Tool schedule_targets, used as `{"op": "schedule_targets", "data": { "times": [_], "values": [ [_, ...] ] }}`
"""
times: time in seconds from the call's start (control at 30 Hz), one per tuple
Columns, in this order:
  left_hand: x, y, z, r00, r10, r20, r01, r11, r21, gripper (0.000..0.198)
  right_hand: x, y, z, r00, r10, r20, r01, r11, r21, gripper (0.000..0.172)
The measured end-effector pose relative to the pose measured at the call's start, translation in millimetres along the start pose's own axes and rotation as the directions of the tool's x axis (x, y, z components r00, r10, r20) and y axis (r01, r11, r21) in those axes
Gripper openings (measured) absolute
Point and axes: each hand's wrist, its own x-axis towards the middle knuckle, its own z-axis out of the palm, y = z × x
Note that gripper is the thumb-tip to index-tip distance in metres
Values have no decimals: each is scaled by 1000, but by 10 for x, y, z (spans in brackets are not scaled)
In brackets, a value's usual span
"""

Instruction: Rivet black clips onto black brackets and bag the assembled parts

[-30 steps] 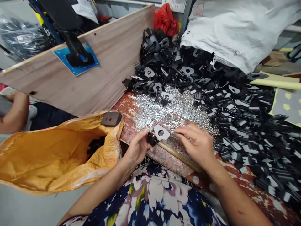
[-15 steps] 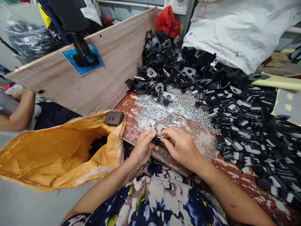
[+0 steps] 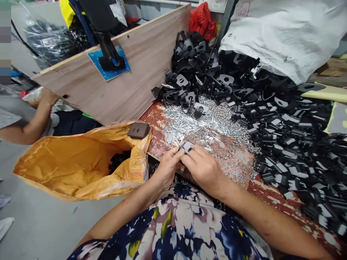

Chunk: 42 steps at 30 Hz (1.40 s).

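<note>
A small black-and-grey plastic part (image 3: 186, 145) is held between both hands at the front edge of the worn red table (image 3: 162, 142). My left hand (image 3: 166, 168) pinches its left side between thumb and fingers. From the right, my right hand (image 3: 204, 168) has its curled fingers against the same part, hiding much of it. Whether a metal pin sits between those fingers cannot be made out. Just beyond the hands lies a heap of shiny metal pins (image 3: 184, 124). Black plastic parts with grey faces (image 3: 284, 144) are piled behind and to the right.
An open orange woven sack (image 3: 67, 159) stands at the left, a brown block (image 3: 139, 130) on its rim. A wooden board (image 3: 130, 79) walls off the table's left side; another person's arm (image 3: 35, 121) shows beyond it. A white sack (image 3: 282, 32) lies at the back right.
My right fingers, earlier holding a thin metal pin at the plastic part, have closed in against it. The part has turned slightly. The whole view has shifted, with the scene moving right.
</note>
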Motion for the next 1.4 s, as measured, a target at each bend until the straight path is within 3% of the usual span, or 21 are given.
{"op": "schedule_targets", "data": {
  "times": [0.1, 0.17, 0.27, 0.33, 0.4, 0.5, 0.57, 0.63, 0.73, 0.83, 0.97, 1.1, 1.17, 1.3, 1.4],
  "values": [
    [-156, 36, -175, 988, 149, 39, -154, 970, 186, 42, -72, -23, 30, 996, 88, -24, -85, 990, 117, 32],
    [-282, 108, -334, 961, 276, 30, -264, 877, 402, 44, -170, -16, 57, 993, 112, 29, -115, 975, 192, 27],
    [-471, 254, -586, 971, 239, -25, -172, 764, 622, 35, -432, 81, 96, 954, 223, 200, -240, 969, 63, 22],
    [-546, 290, -710, 988, 145, -51, -75, 746, 662, 35, -642, 178, 131, 907, 322, 271, -294, 945, -140, 19],
    [-541, 226, -771, 993, 104, -62, -38, 752, 658, 39, -823, 256, 172, 878, 361, 314, -300, 927, -226, 16],
    [-399, 10, -774, 983, 166, -81, -70, 738, 671, 39, -976, 290, 194, 827, 401, 394, -382, 915, -130, 13],
    [-279, -116, -767, 971, 225, -80, -106, 704, 702, 38, -1001, 265, 135, 801, 425, 423, -454, 890, -34, 19],
    [-192, -185, -778, 963, 262, -66, -135, 676, 724, 41, -989, 220, 16, 840, 394, 373, -449, 891, 70, 33],
    [-148, -214, -824, 956, 286, -62, -152, 666, 730, 44, -956, 137, -150, 930, 324, 171, -354, 916, 187, 54],
    [-152, -235, -863, 949, 307, -69, -162, 665, 729, 44, -940, 62, -128, 950, 304, 64, -311, 929, 200, 59],
    [-151, -262, -876, 944, 323, -73, -171, 663, 729, 44, -943, 19, 42, 946, 245, 213, -277, 951, 135, 54],
    [-146, -253, -888, 948, 313, -63, -169, 659, 733, 43, -966, 15, 28, 948, 291, 131, -312, 933, 182, 61],
    [-145, -249, -897, 949, 309, -61, -165, 652, 740, 43, -974, 12, 12, 939, 307, 153, -332, 925, 186, 60],
    [-137, -206, -863, 953, 300, -39, -166, 626, 762, 43, -961, 20, 96, 875, 323, 360, -416, 883, 217, 50],
    [-178, -9, -774, 955, 295, 16, -193, 583, 789, 33, -940, 61, 206, 851, 369, 373, -472, 850, 235, 45]
  ]
}}
